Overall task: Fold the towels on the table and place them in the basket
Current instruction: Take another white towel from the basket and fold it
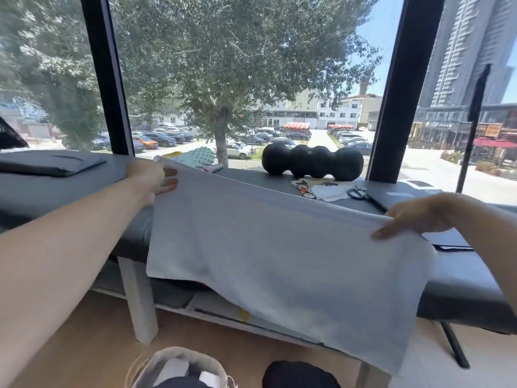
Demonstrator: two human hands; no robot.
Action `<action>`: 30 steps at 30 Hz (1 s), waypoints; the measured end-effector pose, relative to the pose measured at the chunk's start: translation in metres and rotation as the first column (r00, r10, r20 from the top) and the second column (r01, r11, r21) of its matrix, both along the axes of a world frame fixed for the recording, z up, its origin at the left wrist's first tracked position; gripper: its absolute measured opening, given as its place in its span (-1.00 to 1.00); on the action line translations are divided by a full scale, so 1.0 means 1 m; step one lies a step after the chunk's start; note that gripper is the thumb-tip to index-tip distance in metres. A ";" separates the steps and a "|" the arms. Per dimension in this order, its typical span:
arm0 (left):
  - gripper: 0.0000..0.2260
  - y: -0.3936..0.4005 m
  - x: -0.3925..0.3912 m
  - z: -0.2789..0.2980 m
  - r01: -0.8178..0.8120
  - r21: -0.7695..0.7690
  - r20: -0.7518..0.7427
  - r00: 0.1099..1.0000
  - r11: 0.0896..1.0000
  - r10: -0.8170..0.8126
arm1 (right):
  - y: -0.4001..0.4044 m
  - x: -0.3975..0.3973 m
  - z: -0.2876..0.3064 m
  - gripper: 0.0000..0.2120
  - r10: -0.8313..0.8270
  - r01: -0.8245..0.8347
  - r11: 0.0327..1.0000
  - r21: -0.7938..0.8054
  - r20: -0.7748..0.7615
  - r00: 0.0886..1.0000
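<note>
A pale grey-white towel hangs spread out in the air in front of the dark grey table. My left hand pinches its upper left corner, and my right hand pinches its upper right corner. The towel's lower edge droops below the table's front edge. A light woven basket stands on the wooden floor at the bottom of the view, with white and dark cloth inside it.
A black bumpy foam roller lies at the table's far edge by the window. Scissors, papers and a dark folder lie near my right hand. A mint studded item sits behind the towel. A dark cushion lies far left.
</note>
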State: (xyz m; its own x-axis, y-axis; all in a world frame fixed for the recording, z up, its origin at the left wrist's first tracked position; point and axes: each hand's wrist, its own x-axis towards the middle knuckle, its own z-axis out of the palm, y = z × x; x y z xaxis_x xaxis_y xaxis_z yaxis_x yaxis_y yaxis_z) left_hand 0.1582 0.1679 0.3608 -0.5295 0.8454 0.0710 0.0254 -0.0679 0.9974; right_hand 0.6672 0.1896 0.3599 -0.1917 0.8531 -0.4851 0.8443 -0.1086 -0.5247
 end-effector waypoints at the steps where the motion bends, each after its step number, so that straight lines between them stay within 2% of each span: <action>1: -0.64 0.007 -0.002 -0.005 -0.007 0.009 0.005 1.000 1.000 0.007 | 0.008 0.003 0.000 -0.56 -0.029 0.028 0.997 0.067 0.012 1.000; 4: -0.69 0.035 -0.004 -0.025 0.024 0.010 -0.006 1.000 1.000 -0.024 | 0.037 0.008 -0.012 -0.72 -0.170 0.177 0.944 0.277 -0.048 0.984; 9: -0.79 0.084 -0.005 -0.073 0.094 -0.024 -0.095 0.991 0.995 -0.095 | 0.101 -0.001 -0.060 -0.80 -0.331 0.308 0.780 0.545 -0.058 0.942; 13: -0.72 0.116 -0.012 -0.106 0.176 -0.042 -0.157 0.971 0.983 -0.180 | 0.138 -0.013 -0.091 -0.96 -0.392 0.289 0.697 0.656 0.010 0.920; 20: -0.70 0.163 -0.023 -0.135 0.107 -0.050 -0.162 0.980 0.993 -0.114 | 0.166 -0.025 -0.111 -0.88 -0.473 0.188 0.630 0.754 0.180 0.863; 21: -0.66 0.167 -0.022 -0.135 0.110 -0.064 -0.171 0.978 0.992 -0.119 | 0.168 -0.026 -0.112 -0.88 -0.479 0.165 0.628 0.760 0.211 0.852; 23: -0.38 0.172 -0.020 -0.136 0.112 -0.137 -0.265 0.953 0.984 -0.145 | 0.169 -0.027 -0.113 -0.89 -0.494 0.104 0.627 0.772 0.292 0.819; 24: -0.31 0.173 -0.017 -0.135 0.086 -0.196 -0.387 0.909 0.977 -0.158 | 0.170 -0.029 -0.114 -0.87 -0.500 0.053 0.623 0.780 0.345 0.794; 25: -0.30 0.173 -0.015 -0.134 0.044 -0.253 -0.546 0.818 0.967 -0.180 | 0.171 -0.031 -0.114 -0.82 -0.506 -0.008 0.612 0.791 0.399 0.765; 27: -0.35 0.175 -0.007 -0.133 -0.051 -0.288 -0.824 0.522 0.956 -0.221 | 0.175 -0.045 -0.109 -0.67 -0.507 -0.111 0.557 0.823 0.443 0.739; 28: -0.39 0.177 -0.001 -0.131 -0.066 -0.273 -0.878 0.424 0.960 -0.220 | 0.177 -0.059 -0.105 -0.63 -0.479 -0.138 0.521 0.842 0.422 0.770; 30: -0.45 0.184 0.011 -0.127 -0.051 -0.252 -0.902 0.375 0.966 -0.215 | 0.178 -0.096 -0.097 -0.65 -0.324 -0.156 0.506 0.848 0.354 0.877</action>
